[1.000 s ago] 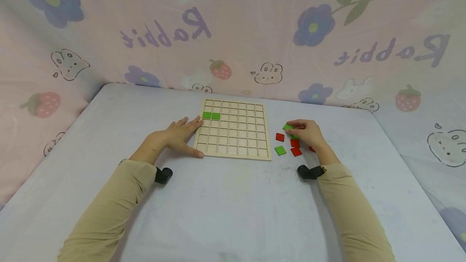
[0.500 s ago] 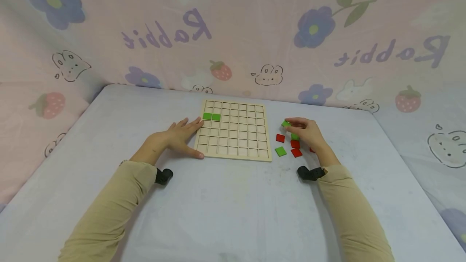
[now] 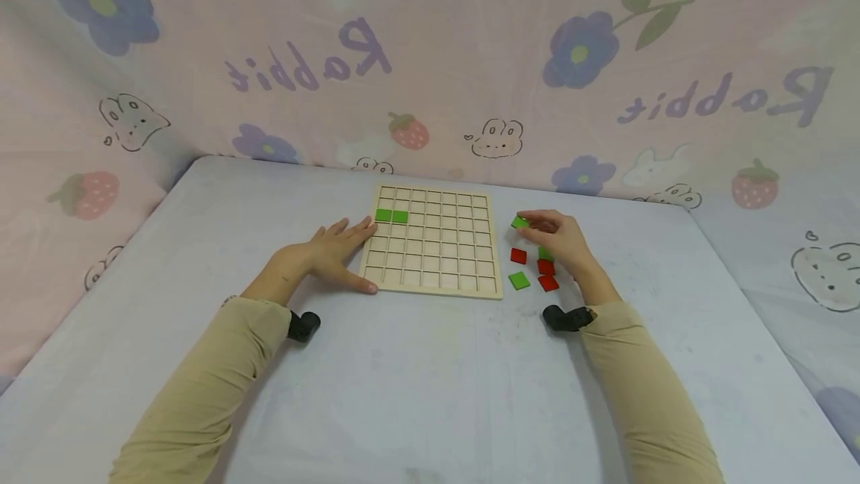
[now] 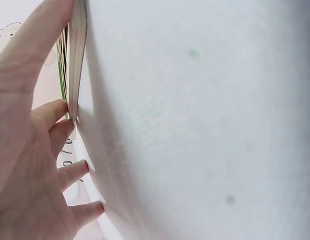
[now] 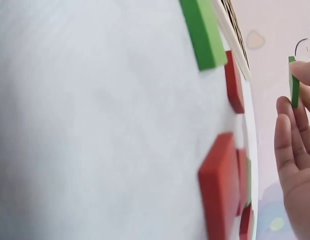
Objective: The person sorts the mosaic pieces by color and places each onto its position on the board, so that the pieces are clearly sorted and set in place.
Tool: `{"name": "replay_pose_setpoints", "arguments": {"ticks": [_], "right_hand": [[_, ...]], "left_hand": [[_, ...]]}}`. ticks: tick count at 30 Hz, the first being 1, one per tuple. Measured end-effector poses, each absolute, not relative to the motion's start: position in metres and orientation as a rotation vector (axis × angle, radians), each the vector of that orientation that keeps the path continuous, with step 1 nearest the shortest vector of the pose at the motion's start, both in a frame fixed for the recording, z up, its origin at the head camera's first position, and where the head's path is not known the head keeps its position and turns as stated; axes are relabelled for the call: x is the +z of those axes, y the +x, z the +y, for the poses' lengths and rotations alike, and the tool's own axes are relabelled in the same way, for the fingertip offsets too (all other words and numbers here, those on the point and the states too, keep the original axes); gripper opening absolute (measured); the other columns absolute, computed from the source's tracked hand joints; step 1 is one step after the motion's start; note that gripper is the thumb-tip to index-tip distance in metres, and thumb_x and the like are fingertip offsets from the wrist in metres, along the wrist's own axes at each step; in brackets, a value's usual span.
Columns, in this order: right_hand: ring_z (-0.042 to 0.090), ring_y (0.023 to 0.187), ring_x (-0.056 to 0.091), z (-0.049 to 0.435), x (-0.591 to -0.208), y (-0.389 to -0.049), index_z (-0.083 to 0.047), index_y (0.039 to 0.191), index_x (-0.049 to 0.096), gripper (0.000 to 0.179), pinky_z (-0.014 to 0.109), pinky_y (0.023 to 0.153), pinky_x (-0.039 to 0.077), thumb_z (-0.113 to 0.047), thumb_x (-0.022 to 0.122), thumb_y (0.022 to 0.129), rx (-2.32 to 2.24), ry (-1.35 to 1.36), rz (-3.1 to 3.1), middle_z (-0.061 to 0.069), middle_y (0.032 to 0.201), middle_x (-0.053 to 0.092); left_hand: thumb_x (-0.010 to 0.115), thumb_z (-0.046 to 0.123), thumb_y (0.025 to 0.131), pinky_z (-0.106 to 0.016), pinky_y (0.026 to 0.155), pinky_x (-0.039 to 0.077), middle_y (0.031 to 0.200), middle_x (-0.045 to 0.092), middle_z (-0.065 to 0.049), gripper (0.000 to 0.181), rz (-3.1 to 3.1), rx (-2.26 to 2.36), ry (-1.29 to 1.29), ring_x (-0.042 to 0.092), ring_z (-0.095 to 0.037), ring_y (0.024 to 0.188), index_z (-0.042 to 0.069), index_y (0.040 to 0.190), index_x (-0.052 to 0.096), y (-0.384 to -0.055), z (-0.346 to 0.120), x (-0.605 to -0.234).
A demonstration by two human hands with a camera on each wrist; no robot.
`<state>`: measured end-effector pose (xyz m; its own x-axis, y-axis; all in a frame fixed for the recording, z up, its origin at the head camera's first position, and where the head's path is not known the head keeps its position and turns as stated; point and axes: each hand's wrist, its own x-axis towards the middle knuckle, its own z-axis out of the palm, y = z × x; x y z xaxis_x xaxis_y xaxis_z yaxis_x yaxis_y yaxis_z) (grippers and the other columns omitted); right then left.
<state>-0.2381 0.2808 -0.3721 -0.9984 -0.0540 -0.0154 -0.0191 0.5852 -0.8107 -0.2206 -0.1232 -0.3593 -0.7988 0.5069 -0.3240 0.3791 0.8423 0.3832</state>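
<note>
A pale wooden board (image 3: 437, 245) with a grid of square cells lies flat on the table. Two green tiles (image 3: 400, 216) sit side by side in cells near its left edge. My left hand (image 3: 329, 254) is spread with straight fingers, touching the board's left side with thumb and fingertips; the left wrist view shows the board's edge (image 4: 77, 60) against them. Right of the board, my right hand (image 3: 559, 239) pinches a green tile (image 3: 520, 222) between thumb and fingers. In the right wrist view this held tile (image 5: 295, 90) appears edge-on, raised above the table.
Loose tiles lie right of the board: a red tile (image 3: 519, 255), a green tile (image 3: 519, 280), another green tile (image 3: 545, 253) and red tiles (image 3: 548, 283) below my right hand. A printed fabric backdrop (image 3: 437, 81) hangs behind the white table (image 3: 430, 379).
My right hand has lifted the green tile from the loose tiles and moved slightly up and left towards the board. My left hand has stayed at the board's edge.
</note>
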Motion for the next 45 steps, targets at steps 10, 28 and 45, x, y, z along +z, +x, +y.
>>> {"name": "replay_pose_setpoints", "arguments": {"ticks": [10, 28, 45], "right_hand": [[0.019, 0.104, 0.054, 0.272, -0.369, -0.241, -0.008, 0.129, 0.06, 0.042, 0.021, 0.085, 0.045, -0.022, 0.068, 0.09, -1.451, -0.142, 2.765, 0.012, 0.128, 0.054], [0.015, 0.102, 0.056, 0.249, -0.36, -0.25, -0.007, 0.127, 0.062, 0.042, 0.024, 0.085, 0.048, -0.023, 0.069, 0.089, -1.489, -0.276, 2.735, 0.01, 0.127, 0.055], [0.023, 0.105, 0.059, 0.221, -0.356, -0.259, -0.008, 0.126, 0.063, 0.04, 0.034, 0.092, 0.047, -0.019, 0.07, 0.088, -1.533, -0.317, 2.682, 0.012, 0.128, 0.054]], "left_hand": [[0.073, 0.06, 0.074, -0.063, 0.115, -0.002, 0.163, -0.001, -0.005, 0.114, 2.607, 0.421, 0.659, -0.005, -0.04, 0.147, 0.013, 0.155, 0.008, -0.221, -0.124, -0.361], [0.072, 0.062, 0.073, -0.061, 0.116, -0.001, 0.163, -0.002, -0.005, 0.116, 2.605, 0.41, 0.655, -0.005, -0.04, 0.147, 0.014, 0.155, 0.007, -0.221, -0.124, -0.359], [0.071, 0.062, 0.074, -0.062, 0.116, 0.0, 0.163, -0.002, -0.006, 0.115, 2.599, 0.414, 0.667, -0.005, -0.04, 0.147, 0.013, 0.155, 0.007, -0.221, -0.124, -0.36]]}}
